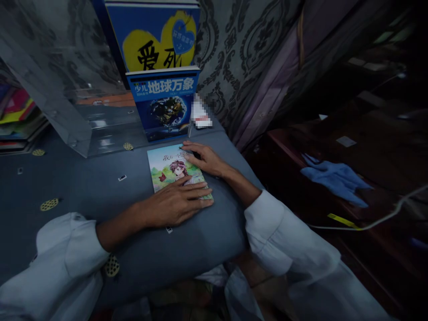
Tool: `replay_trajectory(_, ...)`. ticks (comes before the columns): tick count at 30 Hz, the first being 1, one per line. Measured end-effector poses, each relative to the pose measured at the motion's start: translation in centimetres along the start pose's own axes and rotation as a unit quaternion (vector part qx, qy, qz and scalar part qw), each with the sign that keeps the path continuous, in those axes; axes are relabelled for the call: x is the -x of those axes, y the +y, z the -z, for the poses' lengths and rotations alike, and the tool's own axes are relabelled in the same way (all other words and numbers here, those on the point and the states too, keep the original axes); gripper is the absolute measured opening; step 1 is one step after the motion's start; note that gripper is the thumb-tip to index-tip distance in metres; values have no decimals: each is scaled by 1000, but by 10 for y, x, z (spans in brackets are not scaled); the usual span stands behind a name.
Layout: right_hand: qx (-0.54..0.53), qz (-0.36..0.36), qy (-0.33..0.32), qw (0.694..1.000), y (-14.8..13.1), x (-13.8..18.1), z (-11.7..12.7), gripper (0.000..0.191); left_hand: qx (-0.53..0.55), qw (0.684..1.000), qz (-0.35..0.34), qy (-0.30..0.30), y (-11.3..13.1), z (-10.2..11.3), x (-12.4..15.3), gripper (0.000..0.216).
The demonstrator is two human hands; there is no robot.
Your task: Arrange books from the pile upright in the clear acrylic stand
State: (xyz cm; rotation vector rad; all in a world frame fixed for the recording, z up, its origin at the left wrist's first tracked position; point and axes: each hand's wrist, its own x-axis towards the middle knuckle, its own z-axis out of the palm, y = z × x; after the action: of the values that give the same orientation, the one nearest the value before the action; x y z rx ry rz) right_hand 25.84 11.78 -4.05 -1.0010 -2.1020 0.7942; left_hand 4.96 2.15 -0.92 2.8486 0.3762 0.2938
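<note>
A small illustrated book (159,171) lies flat on the grey-blue cloth surface, its cover showing a cartoon figure and a red butterfly. Across its lower edge rests my left hand (177,201), palm down with the fingers stretched out. My right hand (205,159) lies over the book's upper right side, fingers extended towards the title. Neither hand grips the book. Just behind it stands a blue book with a globe on the cover (163,107), upright in a clear stand (72,129). Behind that rises a taller blue book with a yellow heart (154,33).
A stack of colourful books (20,118) sits at the far left. Patterned curtain (244,53) hangs behind. To the right, a dark reddish table (287,151) holds a blue cloth (334,176), a yellow strip (344,221) and a white cable (394,211).
</note>
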Motion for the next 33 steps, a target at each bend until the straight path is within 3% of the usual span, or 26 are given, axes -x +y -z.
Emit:
replay_trajectory(11,65,29,-16,997,2,2,0,53,-7,1000,15,2,13,5,39,42)
replay_trajectory(22,146,26,-26,989,-5,5,1,48,-43,989,-14,138,19,14,77,36)
replay_trajectory(27,175,33,-7,984,-58,48,-22,47,-79,984,-15,160,21,19,85,28)
replay_trajectory(31,148,101,-93,979,-121,108,-62,77,-87,981,-15,172,22,18,89,17)
replay_trajectory(33,169,120,-124,970,-139,128,-73,93,-87,980,-9,180,23,18,89,14)
